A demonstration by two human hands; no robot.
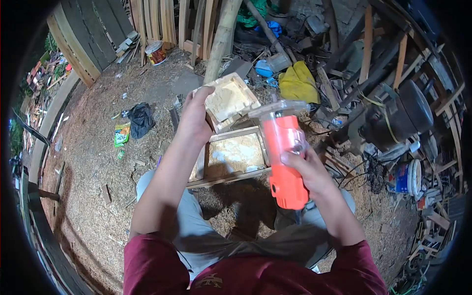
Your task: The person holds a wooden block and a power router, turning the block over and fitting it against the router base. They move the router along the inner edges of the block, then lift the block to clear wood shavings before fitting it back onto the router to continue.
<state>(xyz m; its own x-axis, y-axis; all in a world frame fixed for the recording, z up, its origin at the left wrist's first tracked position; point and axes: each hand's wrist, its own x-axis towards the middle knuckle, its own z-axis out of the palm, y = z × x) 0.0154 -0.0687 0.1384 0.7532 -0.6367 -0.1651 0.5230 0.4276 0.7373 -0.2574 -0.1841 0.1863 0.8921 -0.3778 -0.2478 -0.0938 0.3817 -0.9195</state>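
My left hand (pixel 196 115) grips the left side of a small, shallow wooden box (pixel 233 102), which is tilted up with its hollow side facing me. In my right hand (pixel 309 169) is an orange trim router (pixel 285 162), fingers wrapped around its body. Its clear base plate (pixel 282 106) points away from me, close to the box's right edge. Below the box, a larger wooden tray (pixel 223 180) sits in front of my knees, with pale dust and shavings on its bottom. Part of the tray is hidden behind the router and the box.
Sawdust covers the ground, where a black plastic bag (pixel 141 120) and a green packet (pixel 121 134) lie. Planks and a pole (pixel 221 42) stand ahead. On the right are a yellow cloth (pixel 298 82), a dark machine (pixel 403 113), cables and a white-blue bucket (pixel 407 177).
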